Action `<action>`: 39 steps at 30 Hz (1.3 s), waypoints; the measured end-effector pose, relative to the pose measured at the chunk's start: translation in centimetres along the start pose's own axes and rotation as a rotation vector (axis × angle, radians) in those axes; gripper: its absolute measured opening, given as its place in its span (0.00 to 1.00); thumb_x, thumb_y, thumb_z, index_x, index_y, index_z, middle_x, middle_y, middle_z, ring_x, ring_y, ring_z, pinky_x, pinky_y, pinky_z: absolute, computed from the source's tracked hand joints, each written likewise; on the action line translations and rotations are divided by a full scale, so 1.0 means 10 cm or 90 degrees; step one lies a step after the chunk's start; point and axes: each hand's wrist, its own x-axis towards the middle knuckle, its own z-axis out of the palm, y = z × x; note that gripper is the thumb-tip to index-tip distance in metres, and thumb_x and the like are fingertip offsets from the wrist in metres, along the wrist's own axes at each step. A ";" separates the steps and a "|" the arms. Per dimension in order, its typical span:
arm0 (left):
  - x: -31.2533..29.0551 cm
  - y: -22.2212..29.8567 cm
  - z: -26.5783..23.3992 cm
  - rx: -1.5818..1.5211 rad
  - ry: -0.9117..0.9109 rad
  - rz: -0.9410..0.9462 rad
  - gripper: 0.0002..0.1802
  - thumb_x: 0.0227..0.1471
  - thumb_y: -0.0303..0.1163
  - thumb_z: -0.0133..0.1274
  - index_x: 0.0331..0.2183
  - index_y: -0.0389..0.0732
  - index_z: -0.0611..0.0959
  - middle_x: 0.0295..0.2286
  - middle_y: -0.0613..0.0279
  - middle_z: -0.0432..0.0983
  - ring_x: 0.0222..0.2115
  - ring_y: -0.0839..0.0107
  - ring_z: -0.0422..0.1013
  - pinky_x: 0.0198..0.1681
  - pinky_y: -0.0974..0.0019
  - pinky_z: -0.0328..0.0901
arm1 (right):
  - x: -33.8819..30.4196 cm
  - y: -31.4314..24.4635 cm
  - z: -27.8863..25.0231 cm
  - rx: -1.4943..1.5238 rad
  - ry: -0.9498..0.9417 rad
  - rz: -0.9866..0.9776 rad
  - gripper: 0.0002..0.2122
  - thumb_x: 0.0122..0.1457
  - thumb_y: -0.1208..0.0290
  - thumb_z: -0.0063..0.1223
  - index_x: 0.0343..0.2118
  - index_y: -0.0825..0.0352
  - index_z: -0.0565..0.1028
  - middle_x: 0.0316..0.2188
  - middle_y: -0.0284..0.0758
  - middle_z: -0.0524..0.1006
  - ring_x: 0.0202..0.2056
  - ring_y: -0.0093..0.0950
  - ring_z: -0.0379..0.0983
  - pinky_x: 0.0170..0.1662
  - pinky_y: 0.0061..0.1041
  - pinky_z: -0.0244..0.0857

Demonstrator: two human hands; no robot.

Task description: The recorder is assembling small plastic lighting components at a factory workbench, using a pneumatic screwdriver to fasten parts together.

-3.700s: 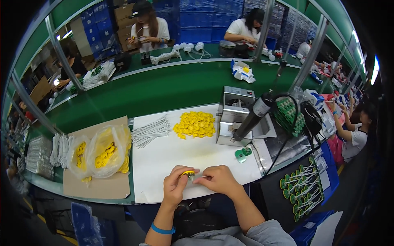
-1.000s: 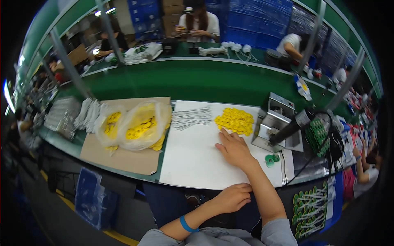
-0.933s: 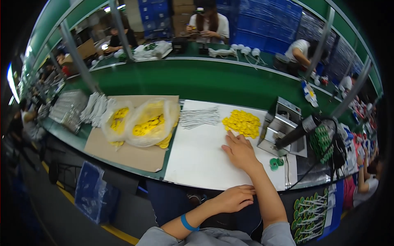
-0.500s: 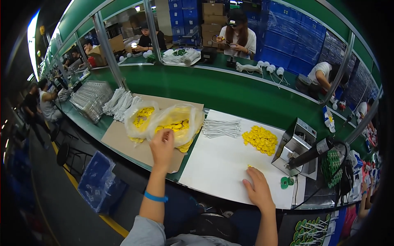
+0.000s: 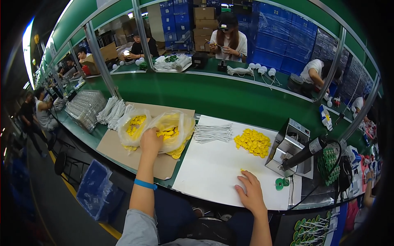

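My left hand (image 5: 151, 142), with a blue band on the wrist, is at the mouth of a clear plastic bag (image 5: 186, 128) of yellow discs. Its fingers are curled; whatever they hold is hidden behind the hand. A second, smaller bag of yellow discs (image 5: 135, 125) stands just left of it. My right hand (image 5: 251, 193) rests low over the white board (image 5: 209, 168), thumb and fingers apart. One small yellow piece (image 5: 242, 169) shows at its fingertips. Farther back on the board are a heap of yellow discs (image 5: 253, 142) and a bundle of white cables (image 5: 212, 133).
A metal bench machine (image 5: 289, 147) with a black cylinder stands right of the heap. Green round boards (image 5: 280, 183) lie near it. White bundles (image 5: 113, 112) and a clear tray stack (image 5: 85, 107) sit at the left. A blue bin (image 5: 96, 188) is below. People work across the green partition.
The whole view has shifted slightly. My left hand has moved farther into the bag's mouth, its fingers now turned away. My right hand stays beside the small yellow piece.
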 end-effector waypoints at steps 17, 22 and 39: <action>0.18 -0.20 0.68 -0.083 0.082 0.124 0.15 0.42 0.28 0.71 0.35 0.35 0.87 0.33 0.44 0.83 0.37 0.48 0.80 0.43 0.52 0.73 | -0.03 0.42 -0.07 0.002 0.024 -0.010 0.16 0.61 0.68 0.63 0.50 0.69 0.80 0.58 0.45 0.75 0.62 0.45 0.69 0.64 0.40 0.63; 0.17 -0.10 0.84 -0.059 0.052 0.117 0.18 0.40 0.27 0.72 0.37 0.35 0.87 0.31 0.46 0.83 0.34 0.49 0.80 0.41 0.53 0.74 | -0.06 0.66 -0.04 0.002 0.032 0.005 0.15 0.62 0.69 0.63 0.50 0.69 0.80 0.58 0.45 0.75 0.61 0.44 0.71 0.63 0.39 0.64; 0.09 0.01 0.91 -0.274 0.025 0.097 0.19 0.42 0.15 0.63 0.40 0.36 0.86 0.29 0.62 0.77 0.26 0.72 0.72 0.33 0.69 0.70 | -0.06 0.99 0.04 0.201 0.219 0.120 0.18 0.63 0.80 0.59 0.55 0.72 0.74 0.51 0.44 0.76 0.48 0.35 0.79 0.53 0.30 0.72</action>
